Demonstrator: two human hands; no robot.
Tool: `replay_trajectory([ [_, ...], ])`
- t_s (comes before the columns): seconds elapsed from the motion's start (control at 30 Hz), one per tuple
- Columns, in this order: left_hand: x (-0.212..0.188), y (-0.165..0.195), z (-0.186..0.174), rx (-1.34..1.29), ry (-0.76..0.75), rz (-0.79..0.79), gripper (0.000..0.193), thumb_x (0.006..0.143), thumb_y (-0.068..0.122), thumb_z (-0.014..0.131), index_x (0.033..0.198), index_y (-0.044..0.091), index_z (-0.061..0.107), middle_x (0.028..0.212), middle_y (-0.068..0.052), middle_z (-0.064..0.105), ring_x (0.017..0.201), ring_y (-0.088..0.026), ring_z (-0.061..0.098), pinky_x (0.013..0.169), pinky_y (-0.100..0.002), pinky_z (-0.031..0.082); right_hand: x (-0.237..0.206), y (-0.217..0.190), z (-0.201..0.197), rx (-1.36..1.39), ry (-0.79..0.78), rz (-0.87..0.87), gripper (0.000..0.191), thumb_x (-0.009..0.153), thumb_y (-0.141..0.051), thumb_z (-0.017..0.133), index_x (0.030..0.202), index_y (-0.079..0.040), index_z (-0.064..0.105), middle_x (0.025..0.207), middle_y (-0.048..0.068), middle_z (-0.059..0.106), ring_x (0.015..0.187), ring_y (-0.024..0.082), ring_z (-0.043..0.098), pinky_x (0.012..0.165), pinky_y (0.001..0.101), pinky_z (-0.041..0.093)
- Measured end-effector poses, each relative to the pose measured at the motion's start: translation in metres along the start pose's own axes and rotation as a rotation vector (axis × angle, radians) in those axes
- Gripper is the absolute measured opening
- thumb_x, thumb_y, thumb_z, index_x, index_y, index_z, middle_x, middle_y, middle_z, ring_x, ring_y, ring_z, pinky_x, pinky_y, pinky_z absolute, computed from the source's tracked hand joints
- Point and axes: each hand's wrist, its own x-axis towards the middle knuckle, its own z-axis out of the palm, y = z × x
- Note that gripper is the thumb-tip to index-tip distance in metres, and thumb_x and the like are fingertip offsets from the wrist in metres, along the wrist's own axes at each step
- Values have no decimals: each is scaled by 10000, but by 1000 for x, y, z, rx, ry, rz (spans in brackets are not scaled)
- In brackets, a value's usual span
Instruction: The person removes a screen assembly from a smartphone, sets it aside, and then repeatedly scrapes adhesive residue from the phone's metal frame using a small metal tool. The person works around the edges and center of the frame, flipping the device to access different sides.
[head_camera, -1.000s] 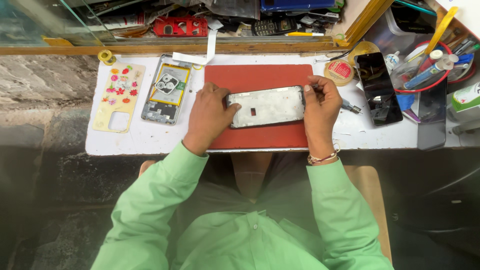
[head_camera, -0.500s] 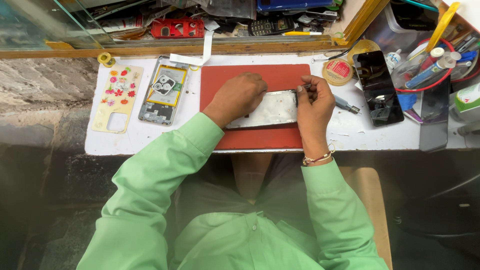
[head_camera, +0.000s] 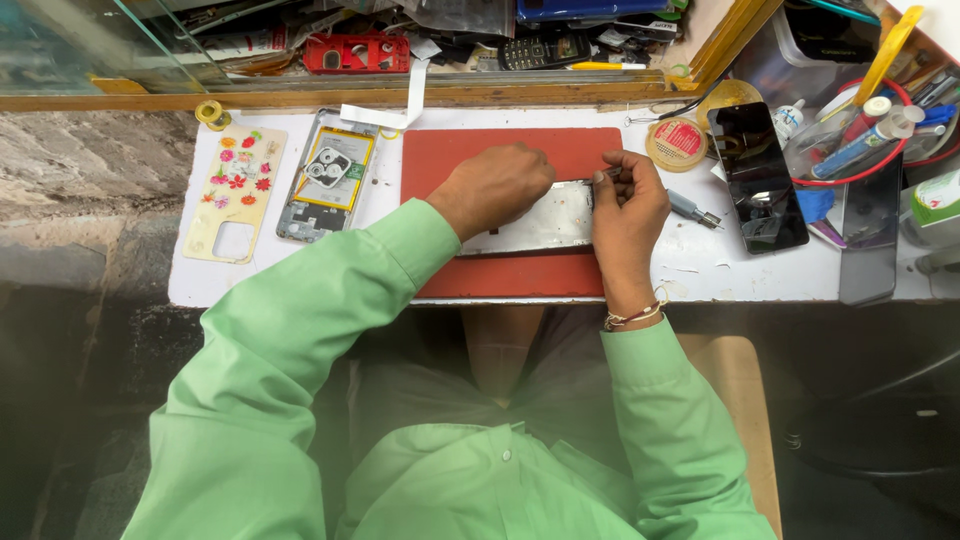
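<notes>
Both hands' grip clamped on silver phone panel (head_camera: 540, 222); red-rimmed tub (head_camera: 880, 172) w/ tubes, pens.

Work mat (head_camera: 450, 150): red. Phone frame (head_camera: 535, 222) under my hands: silver-grey. My sleeves (head_camera: 300, 330): light green. Phone case (head_camera: 234, 193): cream, red and pink flower pattern. Opened phone (head_camera: 326, 175): yellow-edged battery. Phone screen (head_camera: 758, 175): glossy black. Round tin (head_camera: 677, 143): red lid.
</notes>
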Motion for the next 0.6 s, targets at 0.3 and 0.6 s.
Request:
replay_trajectory([
  [0.3,-7,-2,9,51,127,30,66,831,30,611,891,9,631,932,-156,675,881,-318,680,754,-418,575,0,-1,1,-33,12,-10,177,922,48,721,1085,-19,698,840,-9,640,695,44,557,637,206,489],
  [0.6,-24,0,10,-190,212,-110,140,883,59,607,986,-15,549,984,-189,609,898,-353,656,762,-460,542,0,2,1,-30,14,-31,180,929,50,712,1094,-21,695,844,-9,627,699,50,549,638,209,485],
])
